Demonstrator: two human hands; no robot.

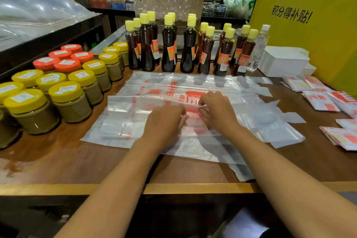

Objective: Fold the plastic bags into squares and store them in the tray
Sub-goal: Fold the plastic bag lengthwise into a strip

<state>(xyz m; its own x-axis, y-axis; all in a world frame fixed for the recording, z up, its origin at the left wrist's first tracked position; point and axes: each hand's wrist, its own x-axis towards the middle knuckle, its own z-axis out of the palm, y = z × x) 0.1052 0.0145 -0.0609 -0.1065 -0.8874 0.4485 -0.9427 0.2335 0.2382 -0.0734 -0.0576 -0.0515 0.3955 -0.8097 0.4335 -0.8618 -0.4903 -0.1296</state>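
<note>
Two bare hands work on a clear plastic bag (pixel 154 98) with red print, spread flat at the middle of a wooden counter (pixel 77 160).

Left hand (pixel 166 120) lies palm down with fingers relaxed, pressing the bag's folded near strip; right hand (pixel 216 110) pinches the fold's edge between thumb and fingertips. More flat bags lie beneath and spread toward 3 o'clock. Finished folded squares (pixel 320 100) are stacked at 2 to 3 o'clock; a white tray (pixel 284 62) sits at 1 o'clock. Sesame oil bottles (pixel 168 48) line 12 o'clock, and yellow-lidded jars (pixel 69 100) crowd 9 to 10 o'clock. To fold well, I judge the pressing hand should hold the film taut while the pinching hand draws the crease straight, squeezing out trapped air, since slick plastic tends to slide.
</note>
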